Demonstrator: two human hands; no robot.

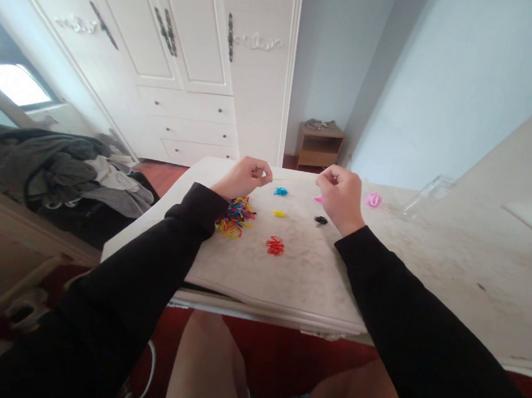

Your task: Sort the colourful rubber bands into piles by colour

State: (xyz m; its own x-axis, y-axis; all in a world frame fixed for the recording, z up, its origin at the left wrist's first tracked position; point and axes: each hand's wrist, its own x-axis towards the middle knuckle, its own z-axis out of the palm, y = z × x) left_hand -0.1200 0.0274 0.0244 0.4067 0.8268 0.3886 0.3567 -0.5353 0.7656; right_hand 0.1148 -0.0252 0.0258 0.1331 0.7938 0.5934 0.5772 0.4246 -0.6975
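Observation:
A thin yellow rubber band (pixel 291 179) is stretched between my two hands above the far part of the table. One end is pinched in the fingertips of my left hand (pixel 249 178), the other in those of my right hand (pixel 341 194). Beneath my left wrist lies a mixed heap of coloured rubber bands (pixel 237 216), partly hidden by the sleeve. Small single-colour piles lie between the arms: blue bands (pixel 280 192), yellow bands (pixel 279 214), red bands (pixel 275 245) and black bands (pixel 321 220). Some pink bands (pixel 318 199) show beside my right hand, which partly covers them.
A pink bundle (pixel 373 200) and a clear plastic container (pixel 430 196) rest on the white table (pixel 429 273), right of my right hand. Dark clothes (pixel 60 171) are piled at the left. Behind the table stand a white wardrobe (pixel 258 97) and a small wooden nightstand (pixel 319 146).

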